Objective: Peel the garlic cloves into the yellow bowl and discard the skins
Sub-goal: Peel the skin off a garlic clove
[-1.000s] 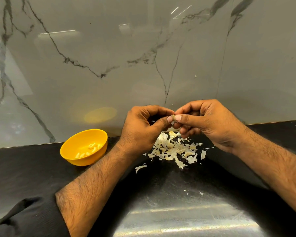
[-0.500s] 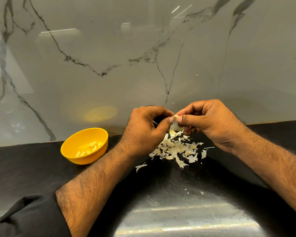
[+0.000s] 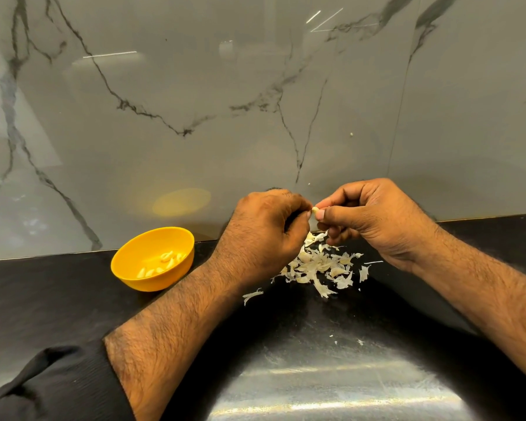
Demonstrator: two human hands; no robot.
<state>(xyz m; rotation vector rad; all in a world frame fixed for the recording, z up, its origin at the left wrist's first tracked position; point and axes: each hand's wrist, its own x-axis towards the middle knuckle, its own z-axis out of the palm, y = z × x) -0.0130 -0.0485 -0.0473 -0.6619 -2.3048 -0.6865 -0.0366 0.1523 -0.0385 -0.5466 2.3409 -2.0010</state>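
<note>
Garlic clove (image 3: 314,210): pinched betw. right hand (image 3: 374,217) thumb/forefinger; left hand (image 3: 264,235) fingers curled at it. Skins pile (image 3: 319,264): on black table (image 3: 58,302), under hands. Yellow bowl (image 3: 128,268): left of hands, w/ peeled cloves (image 3: 161,264). Marble wall (image 3: 195,101) behind.

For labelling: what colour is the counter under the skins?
Black counter, glossy; head view.
</note>
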